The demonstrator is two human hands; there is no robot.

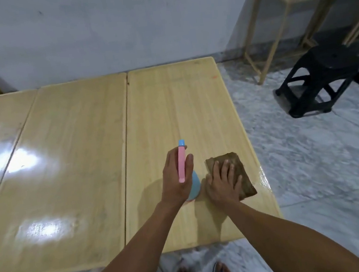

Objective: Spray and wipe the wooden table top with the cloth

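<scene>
Two hands work side by side near the front right corner of the wooden table top [176,104]. The left hand [176,177] wraps its fingers and thumb round the neck of a spray bottle [194,185], holding it just above the wood with its light-blue body below the palm and its pink sprayer head on top. The right hand [222,183] lies flat, fingers straight and a little spread, pressing a folded brown cloth [231,172] onto the surface, touching it across most of the near half.

The step in hand looks like wiping the stretch just sprayed: a wet sheen shows along the right edge beside the cloth. To do it well, I would keep the palm flat and the pressure even, draw the cloth in long overlapping strokes along the grain, and keep the bottle lifted clear of the cloth's path. The cloth sits close to the table's right edge, so strokes should stop short of pushing it over.

The sprayer's long axis runs almost straight away from the person, with the blue nozzle tip at the far end pointing toward the back of the table. The cloth's long axis slants from near right to far left, its far corner angled toward the bottle. Most of this panel beyond the hands looks dry and matte.
</scene>
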